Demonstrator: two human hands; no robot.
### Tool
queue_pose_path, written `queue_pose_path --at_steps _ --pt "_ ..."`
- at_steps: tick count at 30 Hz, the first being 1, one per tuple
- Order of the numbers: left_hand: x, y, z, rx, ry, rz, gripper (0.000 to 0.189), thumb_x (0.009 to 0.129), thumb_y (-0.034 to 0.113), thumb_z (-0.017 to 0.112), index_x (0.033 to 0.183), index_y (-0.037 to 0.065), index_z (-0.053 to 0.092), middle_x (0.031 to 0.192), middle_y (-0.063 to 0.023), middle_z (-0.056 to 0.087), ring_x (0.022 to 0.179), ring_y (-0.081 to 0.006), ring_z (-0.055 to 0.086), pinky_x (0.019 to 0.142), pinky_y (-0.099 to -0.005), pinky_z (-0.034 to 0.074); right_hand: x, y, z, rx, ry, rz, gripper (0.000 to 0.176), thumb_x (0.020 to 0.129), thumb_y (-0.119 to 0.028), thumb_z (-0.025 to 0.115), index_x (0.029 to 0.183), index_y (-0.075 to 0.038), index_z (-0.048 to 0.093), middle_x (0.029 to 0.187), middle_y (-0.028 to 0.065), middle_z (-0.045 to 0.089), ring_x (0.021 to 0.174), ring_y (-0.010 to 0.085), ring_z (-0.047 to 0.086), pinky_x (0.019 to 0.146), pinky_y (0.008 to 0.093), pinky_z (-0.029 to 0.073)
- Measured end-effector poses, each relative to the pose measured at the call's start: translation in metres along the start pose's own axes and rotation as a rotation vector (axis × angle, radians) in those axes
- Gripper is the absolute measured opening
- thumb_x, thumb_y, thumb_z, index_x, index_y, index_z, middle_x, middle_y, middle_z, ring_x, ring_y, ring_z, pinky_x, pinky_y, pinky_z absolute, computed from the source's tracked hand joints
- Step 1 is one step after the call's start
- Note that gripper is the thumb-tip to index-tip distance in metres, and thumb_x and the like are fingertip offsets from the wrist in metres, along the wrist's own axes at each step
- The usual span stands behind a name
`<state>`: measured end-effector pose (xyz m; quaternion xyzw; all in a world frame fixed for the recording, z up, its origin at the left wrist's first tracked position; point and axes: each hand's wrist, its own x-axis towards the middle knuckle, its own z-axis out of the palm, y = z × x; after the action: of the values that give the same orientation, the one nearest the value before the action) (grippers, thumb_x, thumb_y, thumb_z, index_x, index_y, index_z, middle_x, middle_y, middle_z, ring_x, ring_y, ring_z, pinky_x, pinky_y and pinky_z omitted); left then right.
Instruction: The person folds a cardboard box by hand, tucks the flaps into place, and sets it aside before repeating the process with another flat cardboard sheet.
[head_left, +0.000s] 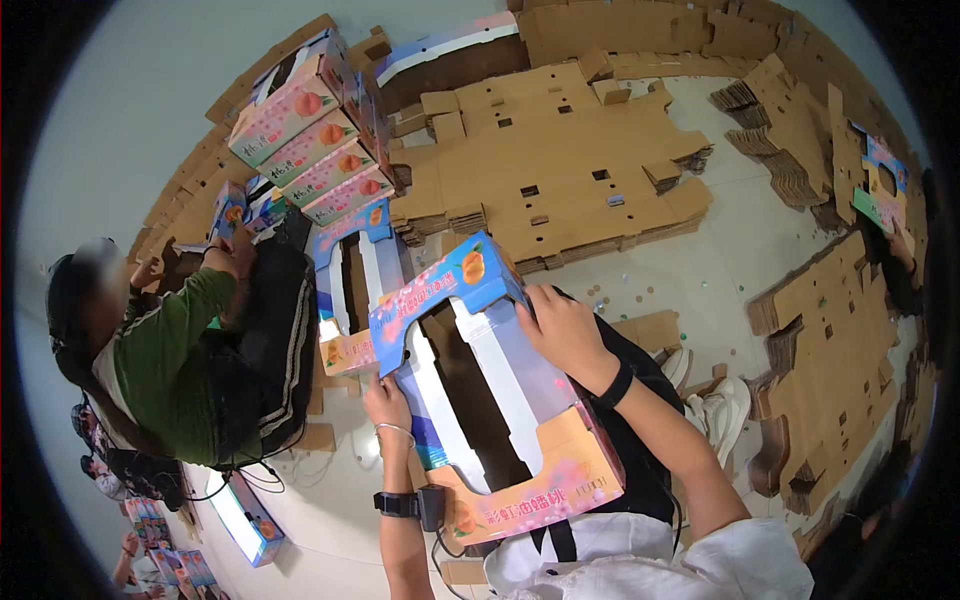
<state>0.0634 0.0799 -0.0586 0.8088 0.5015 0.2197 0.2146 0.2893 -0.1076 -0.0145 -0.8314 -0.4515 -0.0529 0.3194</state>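
Note:
A printed cardboard fruit box [580, 460] rests tilted over my lap, with one blue end, one orange end and peach pictures. White flaps run along its long sides, and the slot between them shows a dark inside. My left hand [387, 402] grips the box's left edge near the blue end; some of its fingers are hidden. On the opposite side, my right hand [565, 332] is closed around the upper right edge by the blue corner. Just beyond the left edge stands a similar fruit box [350, 355], partly covered by mine.
Finished-looking peach boxes [300, 115] are stacked at the back left. Flat cardboard sheets [560, 130] lie piled ahead, with another pile [825, 350] at right. A person in a green top [165, 385] sits at left handling a box. White shoes [725, 415] and small scraps lie on the floor.

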Motion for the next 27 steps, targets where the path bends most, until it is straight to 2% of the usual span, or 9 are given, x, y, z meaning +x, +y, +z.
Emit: queue_pose_path --at_steps 7,8,12,15,18,22,24,25,27 --pt "-0.003 0.0 -0.002 0.056 0.117 0.068 0.019 0.091 0.013 0.048 0.092 -0.004 0.057 0.075 -0.0269 0.061 0.073 -0.0451 0.059 0.063 -0.0504 0.044 -0.023 -0.011 -0.04 0.258 -0.261 0.035 0.057 0.087 -0.035 0.056 0.129 -0.001 0.037 0.111 0.0159 0.047 0.096 0.0351 0.057 0.067 0.0427 0.052" --pt "-0.003 0.006 -0.006 0.192 0.087 0.008 0.02 0.091 0.015 0.047 0.092 -0.003 0.056 0.075 -0.0266 0.061 0.072 -0.0451 0.059 0.063 -0.0513 0.044 -0.028 -0.011 -0.045 0.253 -0.407 0.049 0.072 0.086 -0.037 0.058 0.139 -0.001 0.025 0.128 0.0207 0.041 0.117 0.0377 0.046 0.084 0.0435 0.049" --pt "-0.002 0.001 -0.007 0.327 0.094 0.038 0.023 0.091 0.023 0.048 0.092 0.001 0.054 0.074 -0.0258 0.061 0.071 -0.0456 0.058 0.061 -0.0537 0.044 -0.055 -0.003 -0.029 0.518 -0.398 0.013 0.082 0.088 -0.036 0.056 0.145 -0.001 0.009 0.148 0.0277 0.015 0.136 0.0369 0.023 0.108 0.0393 0.029" --pt "-0.004 0.003 -0.005 0.337 0.217 0.072 0.017 0.091 0.019 0.048 0.091 0.003 0.052 0.068 -0.0223 0.061 0.066 -0.0437 0.059 0.058 -0.051 0.044 -0.059 -0.007 -0.035 0.561 -0.43 0.087 0.08 0.089 -0.034 0.055 0.145 0.0 0.009 0.147 0.0267 0.019 0.136 0.0366 0.024 0.108 0.0396 0.03" --pt "0.031 0.018 -0.041 -0.005 0.436 0.081 0.021 0.097 0.018 0.045 0.084 0.002 0.047 0.063 -0.0139 0.062 0.057 -0.0311 0.062 0.051 -0.0392 0.045 -0.068 -0.001 -0.025 0.654 -0.511 0.135 0.078 0.09 -0.033 0.055 0.145 -0.001 0.01 0.149 0.0216 0.02 0.135 0.0323 0.029 0.108 0.035 0.027" --pt "0.045 0.015 -0.06 -0.312 0.284 0.06 0.025 0.097 0.021 0.048 0.082 0.001 0.046 0.072 -0.0111 0.063 0.062 -0.016 0.063 0.05 -0.0297 0.047 -0.068 0.003 -0.027 0.864 -0.589 0.29 0.068 0.091 -0.026 0.056 0.144 -0.004 0.021 0.144 0.0192 0.031 0.129 0.027 0.04 0.102 0.0336 0.035" --pt "0.026 -0.003 -0.065 -0.438 0.126 0.018 0.022 0.097 0.018 0.048 0.082 0.001 0.047 0.076 -0.01 0.06 0.068 -0.0137 0.061 0.056 -0.0255 0.047 -0.074 0.0 -0.037 0.858 -0.304 0.265 0.043 0.089 -0.024 0.059 0.125 -0.004 0.049 0.126 0.0154 0.049 0.12 0.0294 0.046 0.097 0.0335 0.039" --pt "0.013 -0.013 -0.066 -0.516 0.079 -0.009 0.021 0.096 0.017 0.048 0.083 0.001 0.048 0.077 -0.0086 0.059 0.069 -0.0132 0.059 0.058 -0.0246 0.047 -0.078 0.001 -0.041 0.861 -0.307 0.273 0.043 0.089 -0.024 0.059 0.125 -0.004 0.049 0.126 0.0154 0.049 0.12 0.0294 0.046 0.097 0.0335 0.039" --pt "-0.021 -0.019 -0.075 -0.623 -0.064 -0.124 0.018 0.094 0.015 0.05 0.084 0.001 0.051 0.079 -0.0062 0.056 0.071 -0.013 0.056 0.064 -0.0253 0.046 -0.086 0.002 -0.049 0.823 -0.322 0.196 0.021 0.088 -0.019 0.06 0.098 0.0 0.063 0.105 0.0107 0.053 0.101 0.0234 0.052 0.087 0.031 0.042"
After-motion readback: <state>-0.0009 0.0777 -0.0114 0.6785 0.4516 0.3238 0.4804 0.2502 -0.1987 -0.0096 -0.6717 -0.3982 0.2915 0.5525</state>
